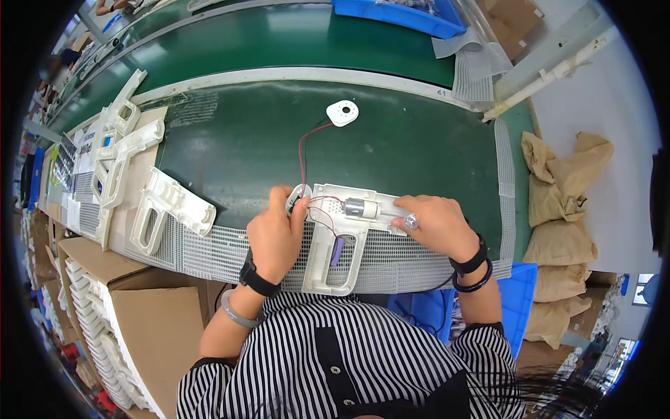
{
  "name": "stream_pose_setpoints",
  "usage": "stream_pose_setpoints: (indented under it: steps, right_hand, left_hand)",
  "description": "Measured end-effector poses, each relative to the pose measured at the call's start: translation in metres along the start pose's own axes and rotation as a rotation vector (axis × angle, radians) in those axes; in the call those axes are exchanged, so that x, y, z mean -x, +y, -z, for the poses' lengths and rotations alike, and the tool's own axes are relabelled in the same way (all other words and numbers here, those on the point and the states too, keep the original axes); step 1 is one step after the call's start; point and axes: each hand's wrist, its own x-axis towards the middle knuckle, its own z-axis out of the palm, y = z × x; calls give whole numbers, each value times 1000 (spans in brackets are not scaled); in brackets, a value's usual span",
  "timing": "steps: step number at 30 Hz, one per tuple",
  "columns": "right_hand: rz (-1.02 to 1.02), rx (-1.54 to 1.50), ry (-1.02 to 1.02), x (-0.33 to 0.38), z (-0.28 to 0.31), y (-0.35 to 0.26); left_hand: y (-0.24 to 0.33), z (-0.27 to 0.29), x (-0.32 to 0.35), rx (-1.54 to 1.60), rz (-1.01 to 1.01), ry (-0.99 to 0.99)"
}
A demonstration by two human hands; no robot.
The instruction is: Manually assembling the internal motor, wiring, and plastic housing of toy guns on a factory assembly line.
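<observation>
A white gun-shaped plastic shell half (317, 258) lies inside-up in front of me, its looped handle toward my body. A grey-and-white cylindrical motor (359, 208) rests in its barrel, and a purple wired part (338, 251) lies at the handle. My left hand (276, 227) pinches a small white rounded part (299, 198) with wires at the shell's left end. My right hand (440, 227) is closed at the shell's right end, beside a clear round-ended piece (410, 221); its fingers partly hide what they grip. Red and black wires run to a white perforated disc (343, 113) farther back.
Another white shell half (178, 202) lies to the left, with several more shells (125, 150) beyond. A cardboard box (157, 335) of white parts stands at lower left. Blue bins (516, 300) and brown sacks (558, 244) are on the right. A blue tray (401, 17) sits at the back.
</observation>
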Motion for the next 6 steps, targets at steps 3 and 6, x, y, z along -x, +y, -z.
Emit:
stream_pose_setpoints:
  steps: [3,6]
  right_hand:
    - [44,-54,-118,2,-6,3]
    - [48,-53,-114,4,-16,8]
  left_hand:
    - [-8,-5,1,-96,-102,48]
    - [-4,9,-4,-237,-153,-47]
